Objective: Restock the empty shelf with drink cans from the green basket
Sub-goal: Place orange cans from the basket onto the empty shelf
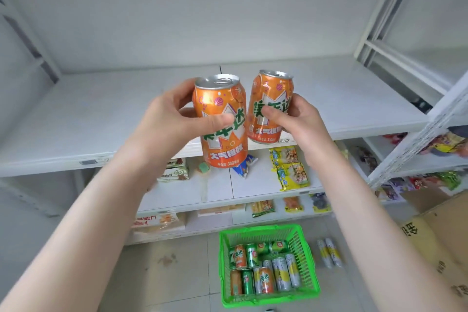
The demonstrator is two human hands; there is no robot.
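Left hand [174, 119] grips an orange can [226, 152] and right hand [301, 121] grips a second orange can [272, 94]. Both cans are roughly upright, side by side at the front edge of the white shelf [88, 121]. More cans [266, 271] lie in the green basket [224, 261] on the floor [164, 273].

Left orange can [225, 149]: 美年达 in big green characters, partly covered; under that, 大气橙味; along the foot, 330. Right orange can [272, 99]: 美年达 again, then 大气橙, then 330 at the bottom. Down in the green basket [253, 229]: 年达 on a small orange can [239, 257], a 7 on a green can [251, 254]. Cardboard box [435, 233] at right: dark print, too skewed to read.
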